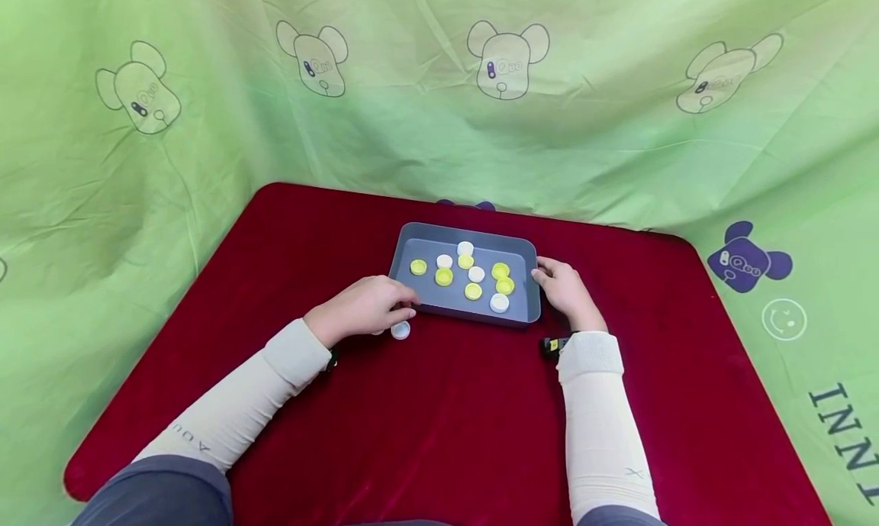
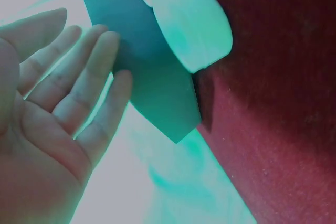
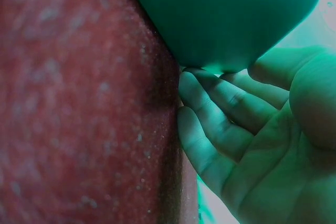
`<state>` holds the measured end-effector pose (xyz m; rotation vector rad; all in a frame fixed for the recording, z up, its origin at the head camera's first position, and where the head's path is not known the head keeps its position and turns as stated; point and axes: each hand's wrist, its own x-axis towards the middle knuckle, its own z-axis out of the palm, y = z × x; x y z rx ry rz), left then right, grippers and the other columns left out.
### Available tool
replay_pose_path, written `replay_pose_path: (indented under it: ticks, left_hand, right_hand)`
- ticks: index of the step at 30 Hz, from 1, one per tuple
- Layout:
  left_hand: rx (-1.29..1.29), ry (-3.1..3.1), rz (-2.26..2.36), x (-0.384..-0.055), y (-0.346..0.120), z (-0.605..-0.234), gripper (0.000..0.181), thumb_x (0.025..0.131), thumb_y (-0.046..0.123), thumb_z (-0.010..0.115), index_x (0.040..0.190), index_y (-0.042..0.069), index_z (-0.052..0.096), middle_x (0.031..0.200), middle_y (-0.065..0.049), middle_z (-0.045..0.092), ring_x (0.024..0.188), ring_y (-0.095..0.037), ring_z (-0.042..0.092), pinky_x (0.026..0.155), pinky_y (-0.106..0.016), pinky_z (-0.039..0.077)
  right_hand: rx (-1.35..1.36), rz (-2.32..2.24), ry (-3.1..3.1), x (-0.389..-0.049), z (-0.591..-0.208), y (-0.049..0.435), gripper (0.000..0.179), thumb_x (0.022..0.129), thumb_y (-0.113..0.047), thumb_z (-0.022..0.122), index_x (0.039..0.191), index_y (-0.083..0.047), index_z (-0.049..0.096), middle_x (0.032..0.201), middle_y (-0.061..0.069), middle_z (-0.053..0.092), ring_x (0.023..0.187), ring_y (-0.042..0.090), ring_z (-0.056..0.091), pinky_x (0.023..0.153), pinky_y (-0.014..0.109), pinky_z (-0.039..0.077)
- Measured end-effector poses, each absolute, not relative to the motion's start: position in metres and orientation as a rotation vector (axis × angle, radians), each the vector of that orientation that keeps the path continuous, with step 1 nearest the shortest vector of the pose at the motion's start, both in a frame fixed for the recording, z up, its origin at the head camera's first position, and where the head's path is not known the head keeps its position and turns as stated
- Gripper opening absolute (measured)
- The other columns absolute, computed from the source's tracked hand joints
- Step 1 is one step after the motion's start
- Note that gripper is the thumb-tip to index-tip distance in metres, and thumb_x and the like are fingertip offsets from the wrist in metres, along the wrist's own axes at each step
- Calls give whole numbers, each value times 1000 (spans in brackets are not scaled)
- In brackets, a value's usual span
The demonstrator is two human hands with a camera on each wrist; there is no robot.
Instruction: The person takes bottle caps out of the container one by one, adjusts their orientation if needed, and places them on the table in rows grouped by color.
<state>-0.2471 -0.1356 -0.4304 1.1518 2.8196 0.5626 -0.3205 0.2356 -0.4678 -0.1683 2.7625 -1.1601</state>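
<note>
A shallow grey plastic tray [image 1: 529, 282] with rounded corners lies on a dark red velvet tablecloth [image 1: 446, 419], a little beyond the middle of the table. Inside the tray there are small round bottle caps: six yellow plastic caps [image 1: 443, 276] and four white plastic caps [image 1: 499, 302], spread loosely over the floor of the tray, some of them touching each other. One more white cap [image 1: 400, 330] lies outside on the cloth, just before the near left corner of the tray and just beside the left hand [image 1: 365, 306]. The left hand rests at the tray's left side, its fingers touching the outer wall; in the left wrist view the fingers [image 2: 79, 85] are nearly straight and loosely spread, and they grip nothing. The right hand [image 1: 566, 288] is at the tray's right side, the thumb near the rim; in the right wrist view its fingers [image 3: 220, 114] are gently bent under the tray's edge, touching it, but not closed around it. Both forearms wear cream sleeves [image 1: 597, 427]. Behind and around the table hangs a green fabric [image 1: 426, 114] printed with cartoon bear heads. Nothing stands between the hands and the tray.
</note>
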Motion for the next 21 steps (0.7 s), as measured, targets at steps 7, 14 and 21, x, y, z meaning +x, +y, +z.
replay_pose_path:
  ticks: [7, 14, 21]
  left_hand:
    - [1207, 2841, 537, -260, -132, -425, 13, 91, 19, 67, 102, 16, 75, 96, 9, 69, 84, -7, 63, 77, -28, 51]
    - [1250, 2843, 508, -271, -124, -420, 9, 91, 19, 68, 96, 16, 74, 82, 10, 63, 69, -4, 54, 66, -25, 47]
    - [1295, 2829, 475, -279, -115, -413, 10, 91, 17, 66, 97, 15, 73, 81, 10, 63, 69, -8, 56, 66, -27, 48]
  right_hand:
    - [-147, -1133, 2763, -320, -466, 236, 48, 103, -19, 49, 145, 3, 41, 127, 23, 58, 116, 33, 56, 101, 49, 40]
    - [-161, -1148, 2758, -320, -465, 236, 48, 103, -18, 49, 145, 3, 42, 126, 23, 59, 116, 33, 56, 100, 49, 40]
    - [-161, -1143, 2769, -321, -466, 238, 47, 102, -19, 50, 144, 2, 43, 126, 23, 60, 115, 33, 57, 100, 49, 40]
